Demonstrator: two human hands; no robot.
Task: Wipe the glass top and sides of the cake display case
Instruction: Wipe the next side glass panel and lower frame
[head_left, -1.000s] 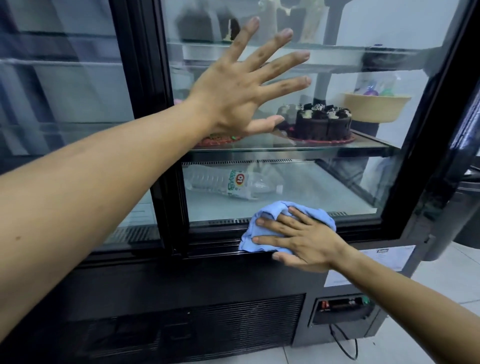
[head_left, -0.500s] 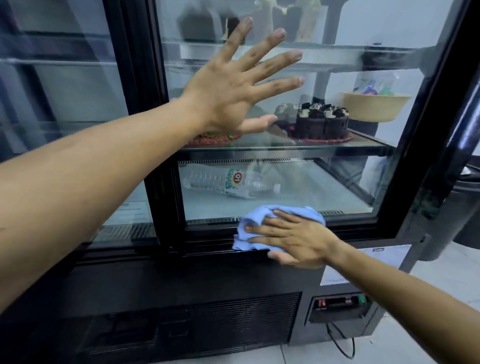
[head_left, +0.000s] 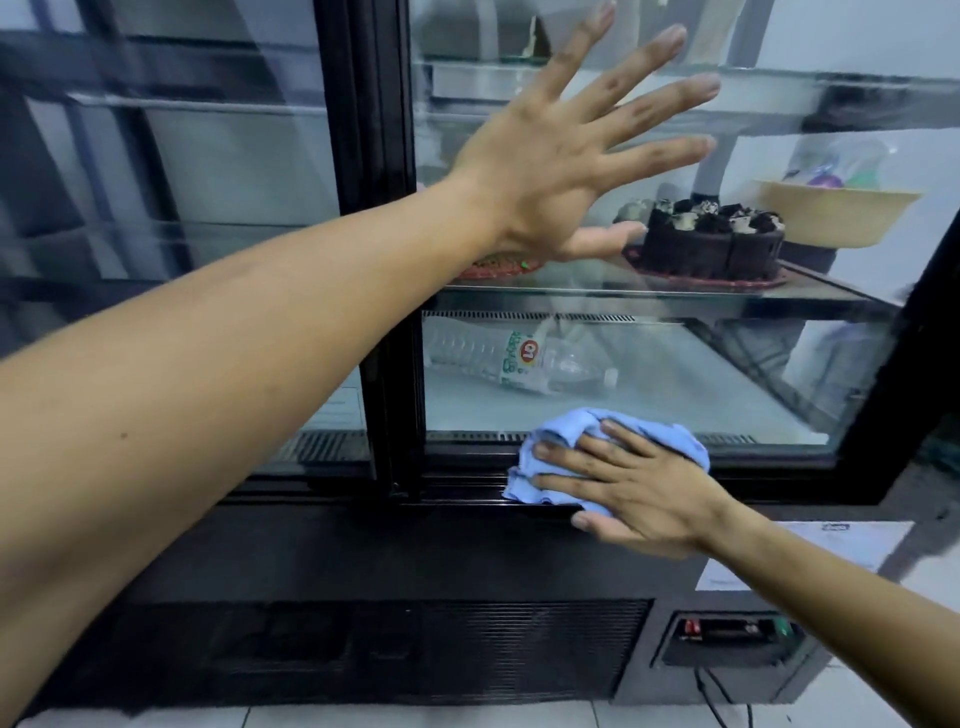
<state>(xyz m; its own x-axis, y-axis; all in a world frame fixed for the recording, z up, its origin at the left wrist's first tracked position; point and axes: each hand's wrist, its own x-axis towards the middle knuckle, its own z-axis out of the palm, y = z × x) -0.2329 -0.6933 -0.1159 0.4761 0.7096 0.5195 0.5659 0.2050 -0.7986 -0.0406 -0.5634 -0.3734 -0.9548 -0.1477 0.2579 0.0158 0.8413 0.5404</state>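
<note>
**Cloth Slides Left Along Case's Lower Rail**

Shifted slightly leftward since a second ago: blue cloth (head_left: 608, 452) and right hand (head_left: 639, 488), now lower on the bottom frame rail of the cake display case (head_left: 675, 374). Left hand (head_left: 561, 161) unchanged, splayed flat on the upper glass door with fingers straight and spread, gripping nothing, seemingly bracing. Right hand laid flat over the bunched cloth, fingers extended and pressing it against the sill where glass meets black frame, thumb tucked beneath the rail edge; nothing pinched.

Seen behind the pane: chocolate cake (head_left: 711, 244) on the middle shelf, water bottle (head_left: 524, 361) lying on its side on the lower deck. Beige bowl (head_left: 831, 213) visible beyond the far glass.

Key relation: unwiped stretch of rail runs horizontally to the left of the cloth, toward the centre door post (head_left: 379, 260); glass pane rises directly above. Right hand nearer, and already carrying the cloth. Likely mid-task, with top of case out of view.
</note>
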